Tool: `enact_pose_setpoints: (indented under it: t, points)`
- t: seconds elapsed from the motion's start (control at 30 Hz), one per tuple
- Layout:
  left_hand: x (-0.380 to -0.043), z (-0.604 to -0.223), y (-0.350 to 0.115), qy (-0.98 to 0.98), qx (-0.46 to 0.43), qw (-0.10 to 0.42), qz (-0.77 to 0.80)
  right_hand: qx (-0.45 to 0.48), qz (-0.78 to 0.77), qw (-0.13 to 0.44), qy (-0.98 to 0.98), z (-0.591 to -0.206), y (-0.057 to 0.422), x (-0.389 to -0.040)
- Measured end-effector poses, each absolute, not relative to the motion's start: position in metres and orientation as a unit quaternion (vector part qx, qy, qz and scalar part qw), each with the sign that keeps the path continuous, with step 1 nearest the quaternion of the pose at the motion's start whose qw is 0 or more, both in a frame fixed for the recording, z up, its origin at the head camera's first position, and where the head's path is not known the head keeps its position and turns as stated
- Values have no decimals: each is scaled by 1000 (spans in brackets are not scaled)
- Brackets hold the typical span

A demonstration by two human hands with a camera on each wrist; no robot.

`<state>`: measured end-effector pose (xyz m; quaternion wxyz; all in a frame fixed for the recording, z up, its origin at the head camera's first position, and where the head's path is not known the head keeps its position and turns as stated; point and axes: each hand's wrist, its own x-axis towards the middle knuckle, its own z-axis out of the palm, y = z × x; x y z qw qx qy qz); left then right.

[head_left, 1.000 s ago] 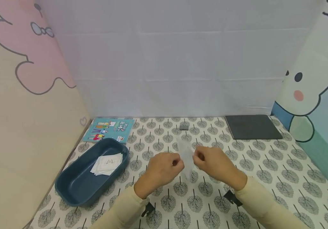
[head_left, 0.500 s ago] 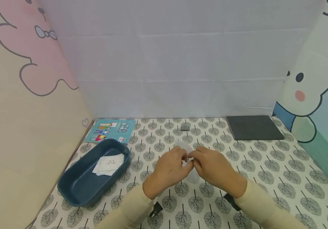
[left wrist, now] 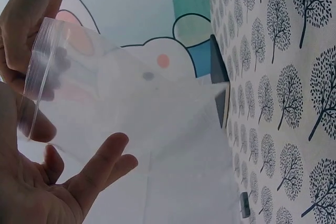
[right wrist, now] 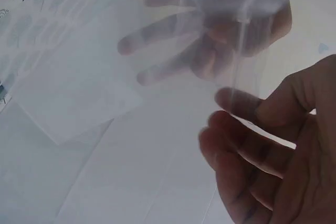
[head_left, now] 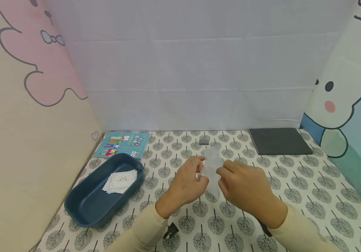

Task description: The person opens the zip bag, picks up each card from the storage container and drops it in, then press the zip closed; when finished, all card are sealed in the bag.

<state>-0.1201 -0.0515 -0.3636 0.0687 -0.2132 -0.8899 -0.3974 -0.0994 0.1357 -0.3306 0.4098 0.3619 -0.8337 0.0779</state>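
A clear zip-lock bag hangs between my two hands above the table, its zip edge turned toward me. My left hand pinches the bag near the zip edge; its other fingers stretch out along the plastic. On the opposite side, my right hand pinches the same edge between thumb and forefinger, with the remaining fingers curled. Through the plastic in the right wrist view, the left hand shows blurred. Nothing can be made out inside the bag. Whether its mouth is parted, I cannot tell.
A dark blue tub at the left holds several white printed packets. Behind it lies a turquoise booklet. A small grey block lies at the back centre, and a black flat board at the back right.
My hands came together at the bag's edge, then drew slightly apart. The right hand has shifted right and nearer. More of the bag now shows above the fingers.
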Motion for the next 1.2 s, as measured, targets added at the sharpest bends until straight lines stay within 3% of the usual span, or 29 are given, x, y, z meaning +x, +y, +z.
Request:
enact_pose_setpoints:
  t: [0.3, 0.73, 1.2]
  points:
    - [-120, -372, -52, -876, -223, -50, -424, 418, 73, 293, -857, -343, 141, -98]
    - [-121, -370, -57, -848, -229, -69, -472, 449, 90, 331, -825, -337, 144, -102]
    - [-121, -376, -60, -831, -178, -109, -515, 460, 133, 303, -824, -333, 147, -98]
